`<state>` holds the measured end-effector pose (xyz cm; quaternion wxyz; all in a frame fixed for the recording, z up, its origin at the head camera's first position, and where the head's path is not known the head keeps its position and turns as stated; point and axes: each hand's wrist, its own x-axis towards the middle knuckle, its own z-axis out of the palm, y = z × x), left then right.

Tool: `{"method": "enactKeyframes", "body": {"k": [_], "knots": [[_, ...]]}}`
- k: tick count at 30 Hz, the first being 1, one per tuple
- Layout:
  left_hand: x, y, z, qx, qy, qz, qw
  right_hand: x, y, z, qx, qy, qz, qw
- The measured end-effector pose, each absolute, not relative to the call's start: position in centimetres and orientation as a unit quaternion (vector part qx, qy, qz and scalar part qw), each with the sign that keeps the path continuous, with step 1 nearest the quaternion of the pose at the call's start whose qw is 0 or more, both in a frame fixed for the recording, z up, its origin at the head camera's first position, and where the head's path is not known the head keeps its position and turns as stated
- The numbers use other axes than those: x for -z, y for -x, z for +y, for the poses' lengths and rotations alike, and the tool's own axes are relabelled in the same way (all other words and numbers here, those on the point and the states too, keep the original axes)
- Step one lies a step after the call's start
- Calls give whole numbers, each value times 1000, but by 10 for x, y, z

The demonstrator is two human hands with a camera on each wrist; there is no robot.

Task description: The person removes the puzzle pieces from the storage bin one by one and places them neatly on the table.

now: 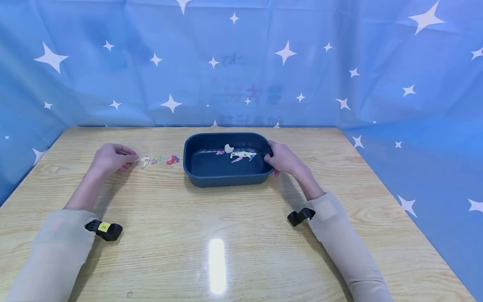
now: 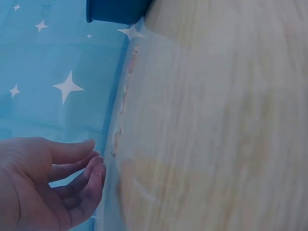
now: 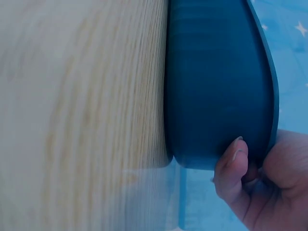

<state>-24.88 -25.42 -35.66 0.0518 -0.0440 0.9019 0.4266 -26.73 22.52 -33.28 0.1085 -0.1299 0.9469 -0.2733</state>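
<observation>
My right hand (image 1: 282,158) grips the right end of a dark blue plastic bin (image 1: 226,181), thumb over the rim and fingers outside, under the wall. The right wrist view shows those fingers (image 3: 232,168) curled against the bin's outer side. Several small flat colourful cutouts lie inside, including a long pale one (image 1: 243,154) and a white one (image 1: 228,148). To the left, my left hand (image 1: 111,158) hovers by a row of small cutouts, nearest a pale one (image 1: 145,160). Its fingers (image 2: 91,185) are loosely bent, thumb close to them, and nothing shows between them.
A red cutout (image 1: 172,160) and a green one (image 1: 160,160) lie in the row between the left hand and the bin. The wooden table (image 1: 170,235) ends at a blue star-patterned curtain (image 1: 226,84) behind and along the sides.
</observation>
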Motion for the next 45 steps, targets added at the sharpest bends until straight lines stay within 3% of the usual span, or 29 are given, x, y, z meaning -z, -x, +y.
{"method": "enactKeyframes", "body": {"k": [19, 27, 45], "knots": [[314, 242, -184, -504, -84, 858, -50, 329, 268, 226, 272, 129, 948, 108], [304, 244, -142, -512, -143, 846, -38, 328, 267, 227, 276, 129, 946, 110], [328, 280, -61, -454, -138, 879, 35, 333, 269, 225, 273, 130, 946, 114]]}}
